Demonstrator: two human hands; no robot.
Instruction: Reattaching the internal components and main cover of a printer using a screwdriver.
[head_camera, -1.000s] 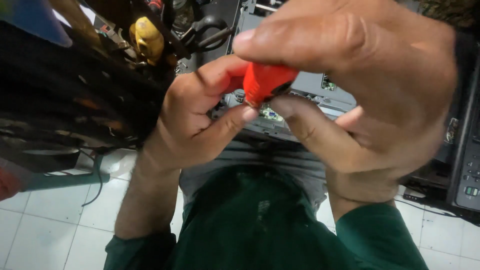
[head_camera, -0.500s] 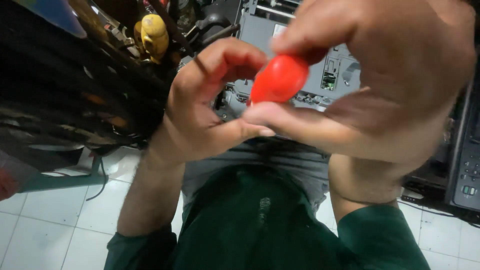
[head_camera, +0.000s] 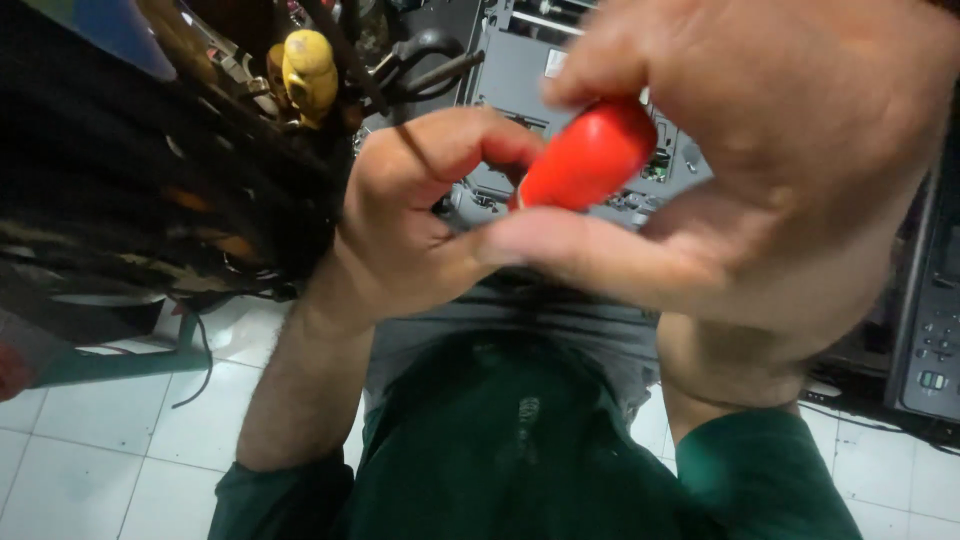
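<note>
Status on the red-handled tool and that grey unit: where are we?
Done: nothing visibly finished; the grey unit sits with its ports exposed. In hand: right hand grips the red handle, its tip hidden; left hand pinches at the handle's lower end. Left: cannot tell; the contact point is hidden behind the fingers.

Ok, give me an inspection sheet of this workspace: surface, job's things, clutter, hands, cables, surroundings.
Surface: white tiled floor; no worktop seen.
Job's things: red handle, rounded end up; what it is fitted to is hidden.
Clutter: yellow-handled tool among dark tools at upper left.
Grippers: right hand pinches the red handle between thumb and fingers; left hand is curled beside its lower end, contact unclear.
Cables: black cable hangs to the floor at left.
Surroundings: opened grey machine behind the hands; grey button panel at right.
</note>
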